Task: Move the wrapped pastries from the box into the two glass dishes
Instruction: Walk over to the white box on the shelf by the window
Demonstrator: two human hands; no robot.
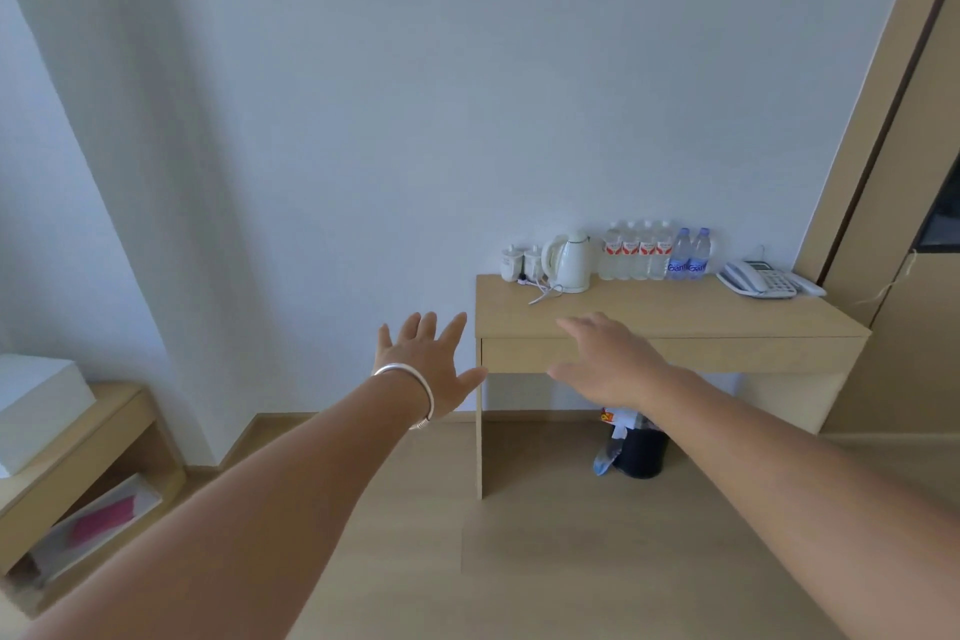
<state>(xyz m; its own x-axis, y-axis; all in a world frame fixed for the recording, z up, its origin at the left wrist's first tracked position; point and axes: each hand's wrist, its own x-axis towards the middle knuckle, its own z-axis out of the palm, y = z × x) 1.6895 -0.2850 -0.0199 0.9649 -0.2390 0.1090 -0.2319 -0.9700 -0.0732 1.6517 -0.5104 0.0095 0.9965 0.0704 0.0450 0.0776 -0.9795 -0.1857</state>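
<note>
Light: soft, even, cool daylight | Shadows: faint, under pale wooden desk [670,317] | Focus: slightly soft | Edges: wide-angle bending was strong

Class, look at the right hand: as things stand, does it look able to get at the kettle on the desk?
Probably yes, with a further stretch. The right hand is open and holds nothing, raised at the desk's front edge. The kettle stands at the back by the wall, with bare desktop between; only its cord lies nearby.
</note>
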